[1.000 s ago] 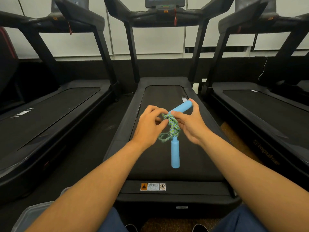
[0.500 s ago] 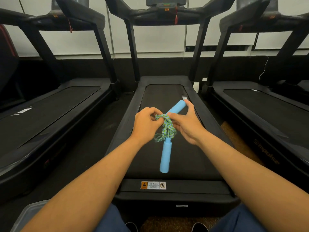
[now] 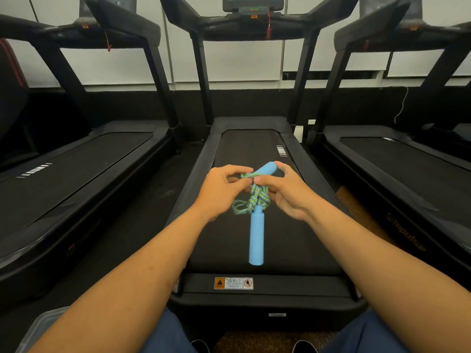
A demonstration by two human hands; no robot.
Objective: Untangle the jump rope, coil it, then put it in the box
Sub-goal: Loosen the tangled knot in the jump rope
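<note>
three treadmills stand side by side; the middle treadmill (image 3: 254, 250) is the landmark, its black belt running away from the person, with a warning sticker (image 3: 233, 283) on its near end. another treadmill (image 3: 76, 174) stands to its left and a third (image 3: 407, 174) to its right. a clear box (image 3: 38, 327) shows in part at the near left of the middle treadmill, mostly hidden by the left forearm. both hands are held above the belt's middle. the left hand (image 3: 219, 192) pinches a strand of the rope (image 3: 254, 197), fingers curled around it. the right hand (image 3: 285, 189) holds the upper handle (image 3: 266, 169), thumb and fingers curled on it and on the knot. the green-blue rope is bunched in a tangle between the hands. the lower handle (image 3: 256, 238), light blue, hangs down from the knot over the belt's near half.
</note>
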